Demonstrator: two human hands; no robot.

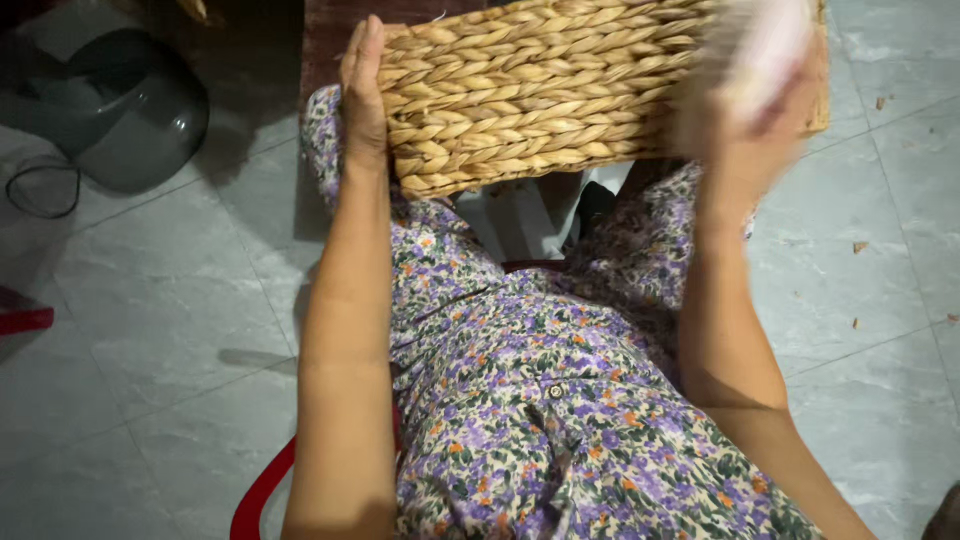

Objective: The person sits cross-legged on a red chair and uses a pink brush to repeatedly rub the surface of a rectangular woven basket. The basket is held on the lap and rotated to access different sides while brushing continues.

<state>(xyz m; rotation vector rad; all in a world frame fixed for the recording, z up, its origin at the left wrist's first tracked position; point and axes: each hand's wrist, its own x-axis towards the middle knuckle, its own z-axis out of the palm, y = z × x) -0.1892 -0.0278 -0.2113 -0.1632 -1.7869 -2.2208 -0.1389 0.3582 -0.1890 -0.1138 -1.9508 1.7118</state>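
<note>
Nearest to the camera, floral dress in purple, green and orange, covering lap and knees, with one small button at the middle. On both sides of it, two bare forearms stretched forward. Left hand laid flat and open against left end of woven basket, fingers straight and together, pointing away, palm pressed on the braided side; not closed around anything. Right hand at right end of basket, strongly blurred, with something pale and whitish at the fingers; impossible to tell whether grip is closed or what exactly is held. Basket of thick, straw-coloured braids, lying across the knees between both hands, tilted a little, higher at the right. Under the basket, between the knees, some white sheet or plastic, partly hidden. Beneath the person, at lower left, curved red edge of chair. All around, grey tiled floor. At upper left, dark round pot with black cable just beside it. At right, few small brown scraps scattered on the tiles.
</note>
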